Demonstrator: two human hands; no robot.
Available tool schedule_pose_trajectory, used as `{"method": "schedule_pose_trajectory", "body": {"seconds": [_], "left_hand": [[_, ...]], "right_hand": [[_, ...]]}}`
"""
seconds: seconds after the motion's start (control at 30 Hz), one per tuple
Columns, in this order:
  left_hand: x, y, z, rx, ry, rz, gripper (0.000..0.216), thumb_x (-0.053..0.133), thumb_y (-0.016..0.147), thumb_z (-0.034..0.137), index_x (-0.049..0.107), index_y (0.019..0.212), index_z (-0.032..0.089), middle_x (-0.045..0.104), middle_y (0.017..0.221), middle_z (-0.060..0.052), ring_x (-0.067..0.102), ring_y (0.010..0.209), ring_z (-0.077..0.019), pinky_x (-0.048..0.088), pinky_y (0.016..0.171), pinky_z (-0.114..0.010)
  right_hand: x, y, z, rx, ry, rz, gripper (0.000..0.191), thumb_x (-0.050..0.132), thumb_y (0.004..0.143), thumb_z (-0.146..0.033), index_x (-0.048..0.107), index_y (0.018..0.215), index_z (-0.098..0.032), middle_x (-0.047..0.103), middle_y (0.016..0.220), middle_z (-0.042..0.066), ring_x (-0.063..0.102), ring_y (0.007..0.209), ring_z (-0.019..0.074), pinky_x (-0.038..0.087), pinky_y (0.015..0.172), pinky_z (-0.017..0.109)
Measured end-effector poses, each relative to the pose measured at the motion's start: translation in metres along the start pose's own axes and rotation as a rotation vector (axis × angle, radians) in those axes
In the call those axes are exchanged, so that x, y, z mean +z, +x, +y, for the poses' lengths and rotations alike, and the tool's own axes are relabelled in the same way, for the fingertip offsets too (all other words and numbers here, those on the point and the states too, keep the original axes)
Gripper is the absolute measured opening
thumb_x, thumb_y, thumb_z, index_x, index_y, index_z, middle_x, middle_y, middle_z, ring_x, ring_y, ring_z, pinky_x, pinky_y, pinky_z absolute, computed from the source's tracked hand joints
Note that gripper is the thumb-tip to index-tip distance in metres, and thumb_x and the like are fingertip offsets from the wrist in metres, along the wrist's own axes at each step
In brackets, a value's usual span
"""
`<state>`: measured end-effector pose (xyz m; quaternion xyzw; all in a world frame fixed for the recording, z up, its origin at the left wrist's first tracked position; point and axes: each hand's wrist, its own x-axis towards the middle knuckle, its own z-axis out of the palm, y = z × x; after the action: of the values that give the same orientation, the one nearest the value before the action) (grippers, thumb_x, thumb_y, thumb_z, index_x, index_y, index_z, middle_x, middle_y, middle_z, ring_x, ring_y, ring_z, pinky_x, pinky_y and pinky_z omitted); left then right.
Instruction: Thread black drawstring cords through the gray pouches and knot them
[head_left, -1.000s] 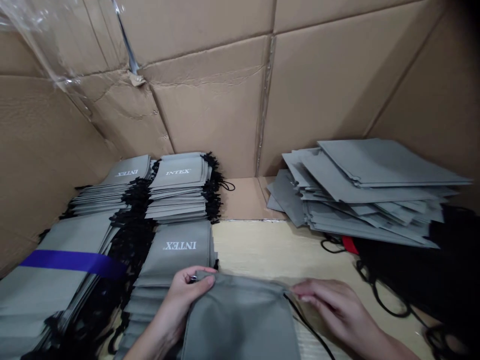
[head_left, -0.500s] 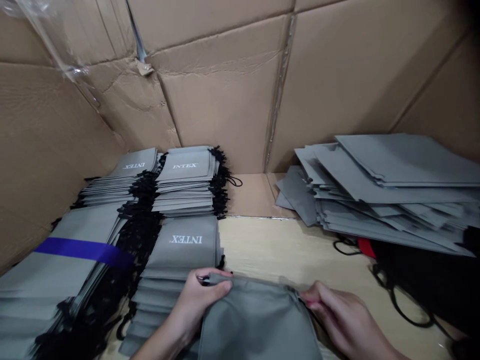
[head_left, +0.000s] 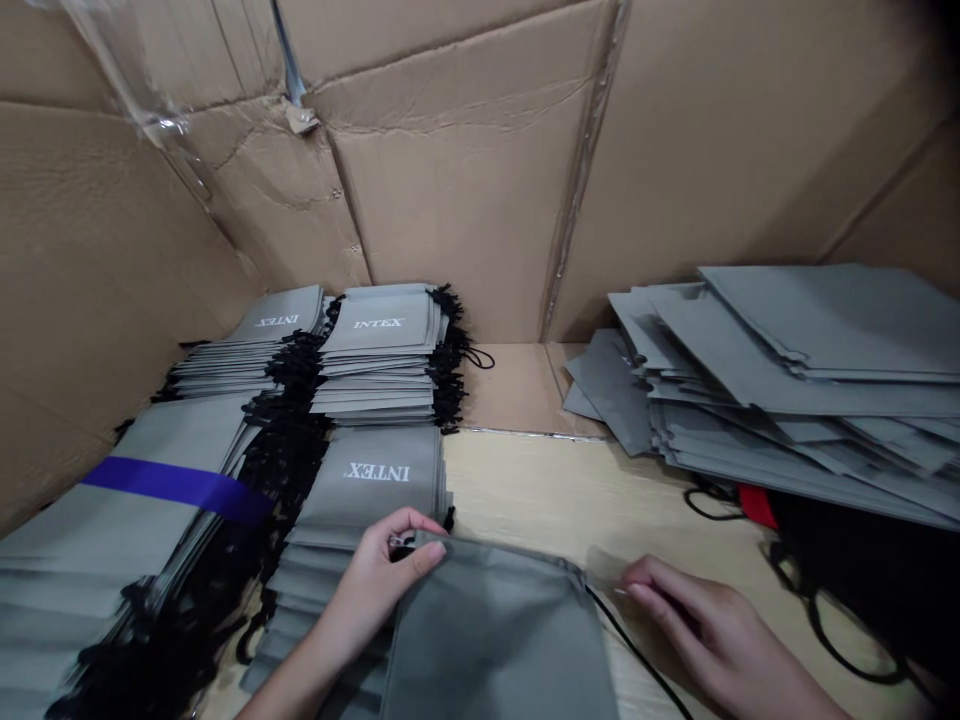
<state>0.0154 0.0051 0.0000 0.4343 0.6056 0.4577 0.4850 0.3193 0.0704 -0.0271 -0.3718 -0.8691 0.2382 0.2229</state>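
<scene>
My left hand point(head_left: 382, 565) pinches the top left corner of a grey fabric drawstring bag point(head_left: 502, 630), thumb in front. A small shiny bit shows between its fingers, too small to name. From the bag's top right corner a black cord point(head_left: 634, 645) runs down to the right. My right hand point(head_left: 709, 630) is off to the right of that corner, apart from the bag. Its thumb and forefinger are closed together, with a tiny light glint at their tips that I cannot make out. The bag's lower part is out of view.
Stacks of finished-looking grey bags point(head_left: 379, 470) marked INTEX stand at left, black cords bunched beside them. A purple band point(head_left: 180, 487) crosses one stack. Flat grey pieces point(head_left: 825, 330) lie piled at right above a black item point(head_left: 847, 560). Cardboard walls point(head_left: 465, 180) enclose the table point(head_left: 525, 480).
My right hand has moved away from the bag's top right corner to the right, and the black cord now shows there. My left hand keeps its hold; the view has shifted slightly.
</scene>
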Motion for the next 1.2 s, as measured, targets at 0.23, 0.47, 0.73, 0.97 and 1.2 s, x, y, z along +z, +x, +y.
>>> {"method": "schedule_pose_trajectory", "body": {"seconds": [0.23, 0.47, 0.73, 0.97, 1.2], "left_hand": [[0.008, 0.001, -0.010, -0.069, -0.063, 0.081, 0.032, 0.078, 0.056, 0.041, 0.069, 0.071, 0.014, 0.063, 0.066, -0.002, 0.049, 0.063, -0.0142, 0.034, 0.059, -0.021], [0.009, 0.002, -0.005, -0.061, -0.100, 0.054, 0.037, 0.078, 0.052, 0.045, 0.068, 0.068, 0.013, 0.060, 0.061, 0.000, 0.048, 0.059, -0.0122, 0.033, 0.055, -0.020], [-0.010, 0.003, 0.007, 0.000, -0.126, 0.080, 0.031, 0.074, 0.062, 0.041, 0.054, 0.066, 0.017, 0.056, 0.061, 0.002, 0.054, 0.060, -0.0125, 0.047, 0.061, -0.024], [-0.008, 0.006, -0.003, 0.063, 0.038, 0.017, 0.027, 0.063, 0.073, 0.043, 0.053, 0.069, 0.018, 0.049, 0.063, 0.002, 0.051, 0.058, -0.0127, 0.045, 0.054, -0.022], [0.007, 0.003, -0.006, 0.111, -0.052, -0.031, 0.033, 0.059, 0.076, 0.049, 0.046, 0.071, 0.019, 0.042, 0.066, 0.004, 0.036, 0.054, -0.0088, 0.031, 0.046, -0.016]], "right_hand": [[0.011, -0.001, -0.002, -0.025, 0.009, 0.116, 0.022, 0.036, 0.090, -0.023, 0.046, 0.070, -0.023, 0.057, 0.055, -0.003, 0.056, 0.047, 0.0123, 0.043, 0.047, 0.020], [0.010, 0.000, -0.009, -0.085, -0.041, 0.222, 0.021, 0.039, 0.087, -0.018, 0.046, 0.069, -0.023, 0.056, 0.053, -0.004, 0.055, 0.043, 0.0109, 0.042, 0.044, 0.018], [-0.005, 0.000, -0.006, -0.150, -0.162, 0.386, 0.018, 0.043, 0.083, -0.018, 0.054, 0.071, -0.024, 0.063, 0.056, 0.000, 0.060, 0.046, 0.0144, 0.046, 0.043, 0.021], [0.001, -0.002, -0.005, 0.010, -0.037, 0.142, 0.014, 0.048, 0.086, -0.030, 0.058, 0.092, -0.023, 0.061, 0.059, -0.002, 0.059, 0.049, 0.0144, 0.047, 0.047, 0.021], [0.018, -0.002, -0.018, 0.276, 0.248, 0.043, 0.029, 0.044, 0.086, -0.045, 0.056, 0.080, -0.020, 0.040, 0.046, -0.007, 0.044, 0.043, 0.0115, 0.036, 0.041, 0.019]]}}
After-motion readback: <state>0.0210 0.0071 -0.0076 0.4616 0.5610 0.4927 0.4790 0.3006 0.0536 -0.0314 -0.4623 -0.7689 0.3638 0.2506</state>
